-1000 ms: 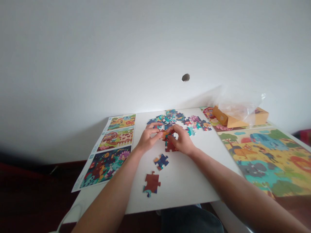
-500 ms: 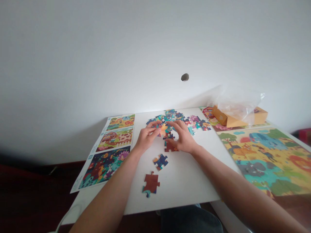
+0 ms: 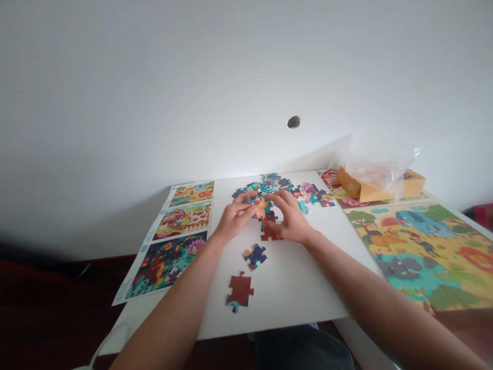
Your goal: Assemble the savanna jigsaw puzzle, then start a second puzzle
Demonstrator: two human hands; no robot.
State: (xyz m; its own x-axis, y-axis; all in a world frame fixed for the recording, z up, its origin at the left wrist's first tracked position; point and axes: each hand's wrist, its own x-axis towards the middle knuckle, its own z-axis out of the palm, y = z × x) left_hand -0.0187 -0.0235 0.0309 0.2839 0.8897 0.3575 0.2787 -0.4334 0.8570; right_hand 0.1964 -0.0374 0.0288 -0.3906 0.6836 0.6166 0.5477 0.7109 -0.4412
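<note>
My left hand (image 3: 233, 218) pinches a puzzle piece with an orange figure (image 3: 261, 207) between thumb and fingers. Its lower edge meets brown-red puzzle pieces (image 3: 269, 231) lying flat on the white table. Over these curves my right hand (image 3: 291, 218), its thumb on the brown-red pieces and its index finger at the top of the orange piece. Closer to me lie a loose dark blue puzzle piece (image 3: 256, 256) and a brown-red one with a teal corner (image 3: 239, 291). Beyond my hands is a heap of colourful pieces (image 3: 271, 181), partly hidden by my fingers.
A picture sheet (image 3: 169, 262) with three printed scenes lies on the left. An assembled animal puzzle (image 3: 427, 252) covers the right side. Behind it, a clear plastic bag (image 3: 381, 164) rests on a yellow box (image 3: 370, 191). The white wall (image 3: 231, 103) borders the table's far edge.
The orange piece has come down slightly toward the brown-red pieces and now meets their top edge. Both hands stay in almost the same place.
</note>
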